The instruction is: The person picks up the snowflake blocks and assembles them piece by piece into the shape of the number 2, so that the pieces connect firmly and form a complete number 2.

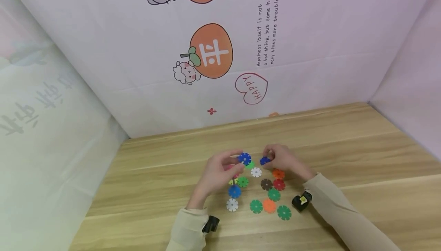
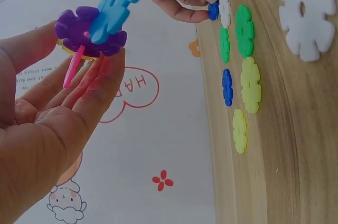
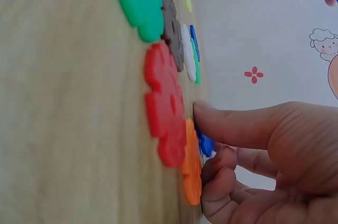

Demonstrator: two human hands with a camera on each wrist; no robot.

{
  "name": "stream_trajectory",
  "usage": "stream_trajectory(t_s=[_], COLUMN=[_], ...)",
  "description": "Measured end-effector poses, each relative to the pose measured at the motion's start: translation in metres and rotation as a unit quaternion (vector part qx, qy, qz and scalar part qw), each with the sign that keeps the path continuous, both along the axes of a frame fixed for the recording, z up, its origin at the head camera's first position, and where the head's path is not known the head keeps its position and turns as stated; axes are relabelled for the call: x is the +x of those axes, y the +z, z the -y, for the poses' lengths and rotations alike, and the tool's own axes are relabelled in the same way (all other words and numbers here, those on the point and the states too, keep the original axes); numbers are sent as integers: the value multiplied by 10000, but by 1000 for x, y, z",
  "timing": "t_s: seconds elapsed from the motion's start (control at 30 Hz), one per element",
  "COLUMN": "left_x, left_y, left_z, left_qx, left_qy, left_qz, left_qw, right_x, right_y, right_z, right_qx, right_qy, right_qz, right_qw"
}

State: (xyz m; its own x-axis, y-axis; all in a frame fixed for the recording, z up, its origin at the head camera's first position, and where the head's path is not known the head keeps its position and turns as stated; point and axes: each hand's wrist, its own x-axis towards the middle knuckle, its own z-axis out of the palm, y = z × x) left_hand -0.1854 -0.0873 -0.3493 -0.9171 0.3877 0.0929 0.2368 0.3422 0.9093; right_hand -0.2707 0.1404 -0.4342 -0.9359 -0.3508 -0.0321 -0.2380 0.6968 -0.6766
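My left hand [image 1: 215, 172] pinches a joined cluster of notched plastic building discs above the table. In the left wrist view the cluster shows a purple disc [image 2: 79, 33], a light blue disc [image 2: 120, 3] slotted in at an angle, and a pink disc [image 2: 73, 68] nearly edge-on. A yellow rim peeks out behind the purple one. At the far right of the scattered pieces, my right hand [image 1: 280, 157] holds a dark blue disc [image 3: 206, 143] between thumb and fingers, low over the table. Its fingers hide part of that disc.
Loose discs lie on the wooden table [image 1: 155, 189], among them a brown one [image 1: 266, 184], a red one [image 1: 279, 184], a white one [image 1: 232, 205] and several green ones. An orange disc [image 3: 192, 168] lies close by the right fingers. Printed cloth walls [image 1: 155, 90] border the table.
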Motion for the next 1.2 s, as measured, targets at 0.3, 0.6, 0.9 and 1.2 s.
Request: stream_trajectory(t_s=[0.3,0.6,0.9,1.2], left_x=[-4,-18,-15,-17], left_y=[-8,-31,-28,-30], left_z=[0,3,5,5], left_qx=[64,61,79,101], left_qy=[-44,-94,11,26], left_qz=[-81,-246,-85,-243], left_qw=[9999,9996,9999,9996], right_x=[7,11,20,32], right_y=[4,5,21,41], right_z=[4,5,10,17], right_qx=[108,107,-606,-1067], right_qy=[-136,-132,-187,-40], right_qz=[-208,-528,-729,-930], right_qw=[9996,9985,9953,9899])
